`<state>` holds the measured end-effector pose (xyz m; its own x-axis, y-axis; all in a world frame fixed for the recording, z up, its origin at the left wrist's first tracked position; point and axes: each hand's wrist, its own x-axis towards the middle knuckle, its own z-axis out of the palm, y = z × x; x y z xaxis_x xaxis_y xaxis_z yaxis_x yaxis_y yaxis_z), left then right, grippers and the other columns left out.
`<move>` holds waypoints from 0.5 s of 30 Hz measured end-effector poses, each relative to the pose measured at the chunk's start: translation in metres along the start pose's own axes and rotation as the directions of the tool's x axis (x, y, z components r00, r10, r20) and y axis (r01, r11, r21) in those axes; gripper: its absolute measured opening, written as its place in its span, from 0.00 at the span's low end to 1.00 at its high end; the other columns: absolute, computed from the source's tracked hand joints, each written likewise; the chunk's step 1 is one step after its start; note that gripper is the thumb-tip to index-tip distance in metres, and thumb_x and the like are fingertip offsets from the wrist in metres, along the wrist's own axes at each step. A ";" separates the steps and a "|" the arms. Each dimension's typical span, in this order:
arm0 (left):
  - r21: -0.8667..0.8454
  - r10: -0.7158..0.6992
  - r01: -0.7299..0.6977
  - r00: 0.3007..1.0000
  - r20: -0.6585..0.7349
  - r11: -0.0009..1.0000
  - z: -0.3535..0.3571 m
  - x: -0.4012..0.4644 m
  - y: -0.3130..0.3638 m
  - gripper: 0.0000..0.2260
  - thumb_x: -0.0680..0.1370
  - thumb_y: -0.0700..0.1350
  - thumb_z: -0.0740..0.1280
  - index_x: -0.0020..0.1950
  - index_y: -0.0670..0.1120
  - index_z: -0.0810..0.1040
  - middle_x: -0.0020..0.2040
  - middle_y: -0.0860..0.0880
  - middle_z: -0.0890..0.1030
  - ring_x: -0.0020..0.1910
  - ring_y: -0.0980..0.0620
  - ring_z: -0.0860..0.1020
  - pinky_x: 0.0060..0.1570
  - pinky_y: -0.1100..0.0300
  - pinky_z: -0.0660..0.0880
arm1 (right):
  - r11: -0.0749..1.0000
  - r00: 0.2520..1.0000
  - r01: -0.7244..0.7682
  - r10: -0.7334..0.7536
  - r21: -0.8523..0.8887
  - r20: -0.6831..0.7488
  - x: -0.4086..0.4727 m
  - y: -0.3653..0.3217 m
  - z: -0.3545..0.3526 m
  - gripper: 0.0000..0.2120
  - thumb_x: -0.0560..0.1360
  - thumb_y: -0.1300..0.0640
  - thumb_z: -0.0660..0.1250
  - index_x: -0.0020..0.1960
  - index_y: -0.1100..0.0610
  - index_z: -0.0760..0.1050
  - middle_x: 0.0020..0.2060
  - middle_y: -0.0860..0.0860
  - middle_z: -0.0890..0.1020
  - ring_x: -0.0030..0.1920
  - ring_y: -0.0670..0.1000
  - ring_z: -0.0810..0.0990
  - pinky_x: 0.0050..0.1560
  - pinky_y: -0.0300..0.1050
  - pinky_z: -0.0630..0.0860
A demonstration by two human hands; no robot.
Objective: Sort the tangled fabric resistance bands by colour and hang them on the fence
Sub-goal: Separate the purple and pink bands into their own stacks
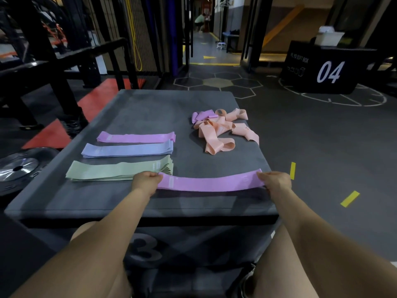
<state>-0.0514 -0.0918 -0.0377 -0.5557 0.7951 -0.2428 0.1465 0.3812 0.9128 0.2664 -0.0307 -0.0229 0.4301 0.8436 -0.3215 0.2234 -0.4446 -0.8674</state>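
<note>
A: What do the hands hold?

B: The left hand (146,181) and right hand (274,181) each pinch one end of a flat pink fabric resistance band (209,182), stretched between them just above the near part of the grey padded box top (150,108).

A: And the rest?

B: Three flat stacks lie to the left: pink bands (136,137), lilac-blue bands (127,149), pale green bands (116,170). A tangled heap of peach and pink bands (223,127) sits farther back on the right.
</note>
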 end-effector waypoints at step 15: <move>-0.152 0.021 -0.051 0.981 -0.191 0.987 -0.119 0.086 0.037 0.06 0.75 0.41 0.69 0.49 0.40 0.80 0.44 0.42 0.78 0.42 0.47 0.73 0.49 0.56 0.72 | 0.954 0.972 -0.089 0.020 0.286 0.236 -0.040 -0.101 0.114 0.07 0.72 0.60 0.70 0.39 0.60 0.73 0.31 0.56 0.74 0.28 0.52 0.69 0.32 0.43 0.67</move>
<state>-0.1907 -0.0655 0.0147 -0.6984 0.6984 -0.1563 0.0482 0.2638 0.9634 0.1267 0.0148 0.0339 0.2160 0.8819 -0.4190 -0.0753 -0.4129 -0.9077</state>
